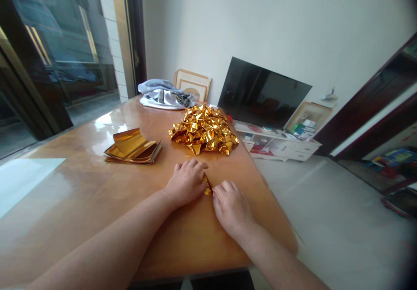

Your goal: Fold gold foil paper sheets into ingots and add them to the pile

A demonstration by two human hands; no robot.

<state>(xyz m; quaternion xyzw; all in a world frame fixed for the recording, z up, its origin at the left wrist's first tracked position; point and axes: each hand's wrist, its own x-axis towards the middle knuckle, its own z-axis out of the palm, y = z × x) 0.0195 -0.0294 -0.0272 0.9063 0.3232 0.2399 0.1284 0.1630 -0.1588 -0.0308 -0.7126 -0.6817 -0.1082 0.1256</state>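
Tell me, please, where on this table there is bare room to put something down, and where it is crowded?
Bare wood lies on the table left of the left hand, below the stack of gold sheets. Another bare strip runs between that stack and the grey cloth. It is crowded around the heap of folded gold pieces and where both hands, the right hand included, press a gold piece.

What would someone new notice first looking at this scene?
The heap of crumpled gold foil pieces gleams at the table's far right edge. Nearer, the left hand and right hand pinch a small gold foil piece between them. A stack of flat gold sheets lies left.
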